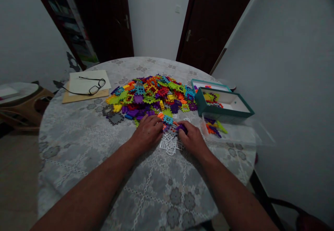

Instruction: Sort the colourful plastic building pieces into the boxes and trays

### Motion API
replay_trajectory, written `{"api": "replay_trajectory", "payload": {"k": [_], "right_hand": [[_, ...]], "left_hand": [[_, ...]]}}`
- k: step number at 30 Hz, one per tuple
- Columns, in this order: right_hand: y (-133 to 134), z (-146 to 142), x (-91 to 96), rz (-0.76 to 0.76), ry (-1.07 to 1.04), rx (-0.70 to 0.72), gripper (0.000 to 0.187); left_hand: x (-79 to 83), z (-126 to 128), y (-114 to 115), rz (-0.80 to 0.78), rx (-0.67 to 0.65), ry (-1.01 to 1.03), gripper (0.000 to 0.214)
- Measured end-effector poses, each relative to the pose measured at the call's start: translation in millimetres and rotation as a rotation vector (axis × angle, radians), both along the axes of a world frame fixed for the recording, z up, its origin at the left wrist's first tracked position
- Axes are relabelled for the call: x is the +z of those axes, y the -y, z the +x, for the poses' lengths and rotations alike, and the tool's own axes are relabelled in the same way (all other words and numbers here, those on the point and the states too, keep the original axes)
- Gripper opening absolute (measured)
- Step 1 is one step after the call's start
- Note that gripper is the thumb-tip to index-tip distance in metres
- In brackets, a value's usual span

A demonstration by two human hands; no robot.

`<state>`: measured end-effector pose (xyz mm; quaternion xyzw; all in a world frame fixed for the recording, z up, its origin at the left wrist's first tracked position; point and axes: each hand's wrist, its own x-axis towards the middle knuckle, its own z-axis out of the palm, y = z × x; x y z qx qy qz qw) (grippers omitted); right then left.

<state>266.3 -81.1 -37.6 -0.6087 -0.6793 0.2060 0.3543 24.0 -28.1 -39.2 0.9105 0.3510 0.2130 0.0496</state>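
My right hand [192,137] is closed, with a purple plastic building piece [182,129] between thumb and fingers. Across from it, my left hand [148,130] has its fingers curled beside small orange and purple pieces; what lies within its grasp is hidden. A light-blue square building piece [167,120] sits between the two hands, with orange pieces touching its edges. Under and in front of the fingers lie several white lattice pieces [171,144] in a loose heap. Just beyond both hands rises a big pile of colourful interlocking building pieces [150,93].
To the right stand a green-edged box [221,110] with a few pieces inside and a clear plastic container [235,135] holding several more. Eyeglasses [94,90] rest on papers [104,76] at the left. A patterned cloth covers the round table [146,196].
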Motion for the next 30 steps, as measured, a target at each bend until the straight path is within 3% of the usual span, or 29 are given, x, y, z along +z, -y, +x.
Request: {"api": "replay_trajectory", "payload": {"k": [5, 9, 13, 17, 22, 26, 30], "right_hand": [[0.9, 1.4, 0.7, -0.023, 0.011, -0.01, 0.033], [0.2, 3.3, -1.9, -0.031, 0.014, -0.011, 0.031], [-1.5, 6.7, -4.5, -0.016, 0.026, -0.026, 0.033], [-4.3, 11.0, -10.0, -0.017, 0.083, -0.058, 0.034], [-6.6, 11.6, -21.9, 0.033, 0.227, -0.076, 0.035], [-4.7, 9.9, -27.1, 0.118, 0.363, -0.115, 0.037], [-2.0, 8.2, -26.3, 0.219, 0.461, -0.145, 0.038]], "left_hand": [[7.8, -0.9, 6.7, -0.003, -0.083, -0.001, 0.015], [9.3, 0.1, 8.4, -0.002, -0.058, 0.011, 0.013], [5.6, -1.1, 4.4, -0.027, 0.055, 0.094, 0.01], [8.3, -7.2, 2.3, -0.107, 0.229, 0.325, 0.011], [17.3, -11.9, -2.5, -0.368, 0.406, 0.661, 0.014], [16.6, -8.9, -8.1, -0.774, 0.407, 1.0, 0.018], [17.1, -5.9, -7.7, -0.91, 0.391, 1.115, 0.023]]}}
